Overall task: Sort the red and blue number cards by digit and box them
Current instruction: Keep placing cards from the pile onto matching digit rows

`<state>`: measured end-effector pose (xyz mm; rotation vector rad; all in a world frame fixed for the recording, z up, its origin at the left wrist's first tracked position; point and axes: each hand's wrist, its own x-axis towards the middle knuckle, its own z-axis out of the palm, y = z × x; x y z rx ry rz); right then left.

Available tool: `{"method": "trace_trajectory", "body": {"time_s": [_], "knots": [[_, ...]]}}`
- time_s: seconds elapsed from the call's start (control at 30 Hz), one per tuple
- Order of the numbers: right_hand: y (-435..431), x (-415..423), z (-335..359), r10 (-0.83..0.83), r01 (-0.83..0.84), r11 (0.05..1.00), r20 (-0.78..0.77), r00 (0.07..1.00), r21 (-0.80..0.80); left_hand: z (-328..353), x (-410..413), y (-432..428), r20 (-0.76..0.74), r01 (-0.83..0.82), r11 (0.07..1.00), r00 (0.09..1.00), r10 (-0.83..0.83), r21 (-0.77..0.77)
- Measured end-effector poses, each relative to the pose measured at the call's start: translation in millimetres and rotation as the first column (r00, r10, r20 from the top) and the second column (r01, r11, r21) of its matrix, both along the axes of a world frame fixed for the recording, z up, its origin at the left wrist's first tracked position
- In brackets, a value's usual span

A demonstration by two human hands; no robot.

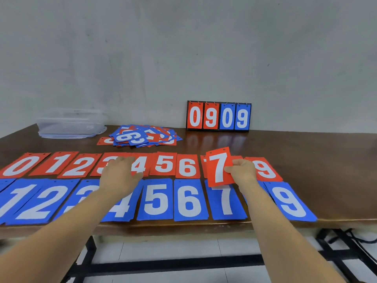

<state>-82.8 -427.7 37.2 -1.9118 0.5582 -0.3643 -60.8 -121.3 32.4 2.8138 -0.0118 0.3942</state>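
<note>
A row of red number cards 0 to 9 [165,164] lies across the brown table [306,170], with a row of blue cards [157,199] in front of it. My right hand [242,170] pinches a red 7 card [219,167] by its right edge, held tilted just above the red 7 pile. My left hand [120,176] rests flat, fingers spread, over the red 3 and 4 cards and holds nothing. An unsorted heap of red and blue cards [140,137] sits behind the rows. The 8 cards are hidden by my right hand.
A clear plastic box with lid [71,124] stands at the back left. A flip scoreboard reading 0909 [218,116] leans against the wall. The blue cards reach the table's front edge [204,225]; bare wood lies to the right.
</note>
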Motion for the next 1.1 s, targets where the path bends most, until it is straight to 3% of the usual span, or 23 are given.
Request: {"method": "trace_trajectory", "body": {"time_s": [0.33, 0.63, 0.8, 1.1], "knots": [[-3, 72, -21, 0.005, -0.025, 0.972, -0.084, 0.996, -0.232, 0, 10, -6, -0.015, 0.028, 0.998, 1.0, -0.027, 0.048], [1, 71, -31, -0.075, -0.004, 0.817, -0.114, 0.991, -0.577, 0, 14, -23, -0.025, 0.068, 0.996, 0.997, -0.066, 0.053], [9, 71, -33, 0.164, -0.179, 0.879, -0.072, 0.984, -0.442, 0, 22, -29, -0.017, 0.11, 0.992, 0.994, -0.11, 0.067], [52, 82, -18, 0.351, -0.366, 0.812, -0.12, 0.929, -0.455, 0, 73, -23, -0.091, 0.197, 0.975, 0.978, -0.187, 0.107]]}}
